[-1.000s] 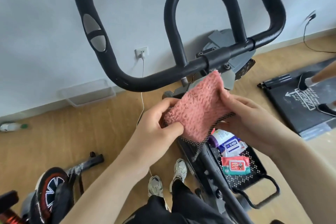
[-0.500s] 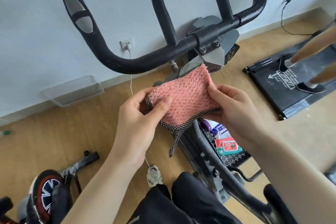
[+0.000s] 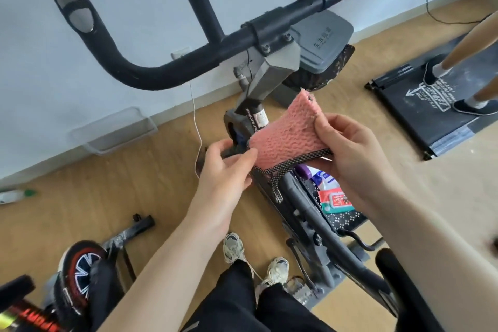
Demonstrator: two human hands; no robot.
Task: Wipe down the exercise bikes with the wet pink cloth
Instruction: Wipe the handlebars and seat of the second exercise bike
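The pink cloth, knobbly with a dark checked edge, is stretched between my two hands above the bike frame. My left hand pinches its lower left corner. My right hand grips its right side, thumb on top. The black exercise bike stands in front of me; its handlebars arch above the cloth without touching it. A second bike with a red-rimmed wheel sits at the bottom left.
A basket on the bike holds a wipes pack and a bottle. A treadmill with another person's legs on it lies to the right. A clear tray sits by the wall. A white cable hangs from a socket.
The view tilted down and moved closer to the bike frame. My hands have pulled the cloth wider and lowered it; its far corner now sticks up to the right.
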